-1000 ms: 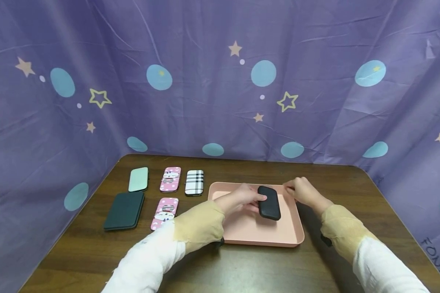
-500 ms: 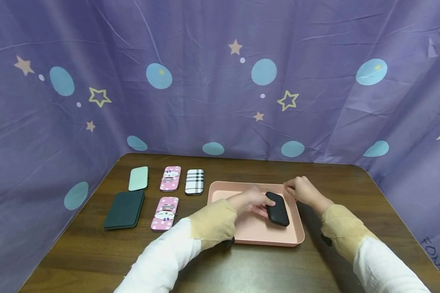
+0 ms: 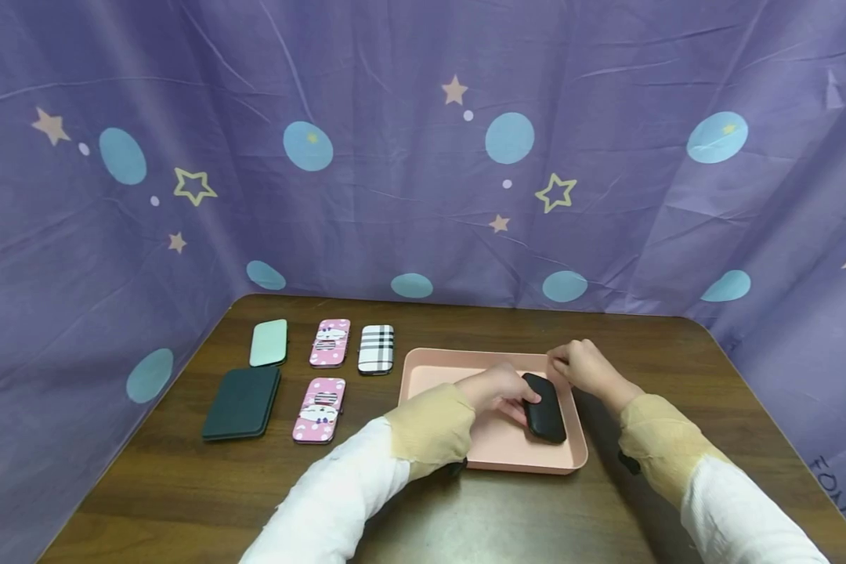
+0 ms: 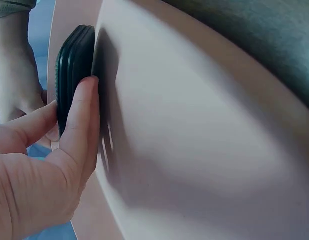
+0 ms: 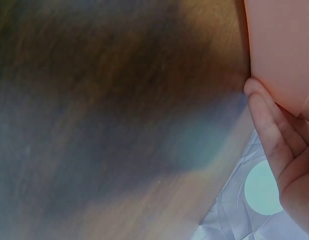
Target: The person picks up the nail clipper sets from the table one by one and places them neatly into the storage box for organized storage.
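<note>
My left hand (image 3: pixel 504 388) pinches a flat black case (image 3: pixel 544 409) with rounded corners, thumb on its upper face and fingers under it. The case is over the right side of a shallow pink tray (image 3: pixel 423 360). In the left wrist view, the black case (image 4: pixel 77 65) shows its layered edge, and a shadow falls on the tray floor beside it. My right hand (image 3: pixel 583 366) holds the tray's rim at the back right corner. From the right wrist view, fingers (image 5: pixel 267 120) lie against the outside of the tray wall (image 5: pixel 279 50); the thumb's hold is hidden there.
Left of the tray lie a mint case (image 3: pixel 269 343), a dark green square case (image 3: pixel 242 403), two pink cat-print cases, one behind (image 3: pixel 330 343) and one in front (image 3: pixel 319 410), and a plaid case (image 3: pixel 376 349). A purple curtain (image 3: pixel 409 196) hangs behind the brown table (image 3: pixel 183 501).
My left hand has carried the black case rightward and slightly toward the front, to the tray's right side. My right hand has stayed at the tray's corner.
</note>
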The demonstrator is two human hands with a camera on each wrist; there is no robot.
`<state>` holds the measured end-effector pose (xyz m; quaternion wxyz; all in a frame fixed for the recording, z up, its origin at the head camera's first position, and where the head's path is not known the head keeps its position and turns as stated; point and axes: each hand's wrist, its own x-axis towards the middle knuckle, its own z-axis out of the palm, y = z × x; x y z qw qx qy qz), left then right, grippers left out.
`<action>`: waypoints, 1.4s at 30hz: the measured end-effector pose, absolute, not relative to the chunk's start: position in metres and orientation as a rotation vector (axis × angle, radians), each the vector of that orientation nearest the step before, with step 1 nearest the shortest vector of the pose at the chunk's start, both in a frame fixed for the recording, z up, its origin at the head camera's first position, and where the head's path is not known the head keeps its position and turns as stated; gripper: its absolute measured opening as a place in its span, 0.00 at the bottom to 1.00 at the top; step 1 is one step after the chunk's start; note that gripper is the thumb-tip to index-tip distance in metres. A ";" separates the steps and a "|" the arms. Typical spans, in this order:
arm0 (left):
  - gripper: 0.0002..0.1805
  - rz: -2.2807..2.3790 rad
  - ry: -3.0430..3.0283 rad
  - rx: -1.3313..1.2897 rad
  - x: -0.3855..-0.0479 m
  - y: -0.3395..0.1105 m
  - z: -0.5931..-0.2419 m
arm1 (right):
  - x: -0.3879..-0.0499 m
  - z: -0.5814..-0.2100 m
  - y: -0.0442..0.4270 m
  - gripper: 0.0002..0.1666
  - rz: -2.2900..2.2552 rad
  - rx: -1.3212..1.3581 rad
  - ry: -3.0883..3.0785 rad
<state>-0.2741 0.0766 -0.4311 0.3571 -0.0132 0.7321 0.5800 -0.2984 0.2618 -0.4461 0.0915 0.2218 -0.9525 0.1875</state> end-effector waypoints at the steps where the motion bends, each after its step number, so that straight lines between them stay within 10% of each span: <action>1: 0.09 1.489 1.900 -0.029 -0.274 0.078 -0.431 | -0.298 -0.446 0.262 0.08 0.554 0.656 -2.828; 42: 0.14 0.701 2.683 0.340 -0.251 0.087 -0.420 | -0.299 -0.446 0.261 0.09 0.571 0.641 -2.841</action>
